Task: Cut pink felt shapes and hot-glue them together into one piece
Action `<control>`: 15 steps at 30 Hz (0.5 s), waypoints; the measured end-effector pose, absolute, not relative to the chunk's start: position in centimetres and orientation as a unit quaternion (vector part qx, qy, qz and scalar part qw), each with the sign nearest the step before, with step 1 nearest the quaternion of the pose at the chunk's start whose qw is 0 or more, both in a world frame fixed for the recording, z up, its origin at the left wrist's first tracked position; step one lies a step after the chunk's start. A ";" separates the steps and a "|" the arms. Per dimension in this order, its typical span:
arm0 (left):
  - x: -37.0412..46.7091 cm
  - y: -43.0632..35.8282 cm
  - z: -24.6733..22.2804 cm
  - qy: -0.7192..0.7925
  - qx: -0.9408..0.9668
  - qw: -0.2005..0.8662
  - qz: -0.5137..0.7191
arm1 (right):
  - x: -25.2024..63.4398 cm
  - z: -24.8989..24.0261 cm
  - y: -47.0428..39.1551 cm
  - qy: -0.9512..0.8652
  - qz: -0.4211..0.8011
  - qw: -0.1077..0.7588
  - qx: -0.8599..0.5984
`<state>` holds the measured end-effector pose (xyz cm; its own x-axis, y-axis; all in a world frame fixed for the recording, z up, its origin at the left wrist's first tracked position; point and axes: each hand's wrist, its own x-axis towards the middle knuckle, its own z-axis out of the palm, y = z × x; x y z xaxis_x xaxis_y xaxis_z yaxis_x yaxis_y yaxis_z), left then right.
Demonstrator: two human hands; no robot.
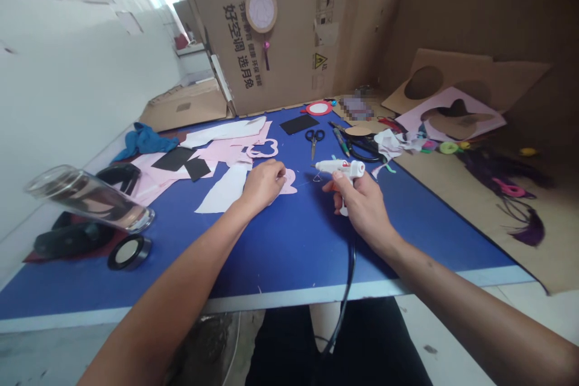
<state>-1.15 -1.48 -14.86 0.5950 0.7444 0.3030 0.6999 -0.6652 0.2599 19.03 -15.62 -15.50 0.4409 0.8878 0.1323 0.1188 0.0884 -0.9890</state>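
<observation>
My right hand (362, 200) is wrapped round the grip of a white hot glue gun (337, 166), its nozzle pointing left. A black cord (351, 265) hangs from the gun over the table's front edge. My left hand (265, 182) is closed in a pinch over the left part of a pink paper cutout (288, 183) with a rounded outline. What sits between those fingertips is hidden. Thin glue strands (312, 181) show between the cutout and the gun. Beyond the gun lie black-handled scissors (313, 140) and a black card (299, 125).
Paper scraps (224, 190) and black squares (174, 158) lie at left. A glass bottle (97, 196) leans near its lid (129, 252). At right are pliers (364, 148), cardboard with holes (434, 78) and purple tassels (527, 228). A cardboard wall (289, 60) bounds the back.
</observation>
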 end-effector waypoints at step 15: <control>-1.9 -1.5 -14.5 0.396 0.867 0.131 0.271 | 19.0 -15.4 -15.7 -0.427 0.312 0.599 -0.601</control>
<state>-1.91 -1.52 -14.53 0.5385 0.7584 0.3672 0.6165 -0.6517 0.4418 19.02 -15.69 -15.35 0.4409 0.8870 0.1373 0.1403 0.0830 -0.9866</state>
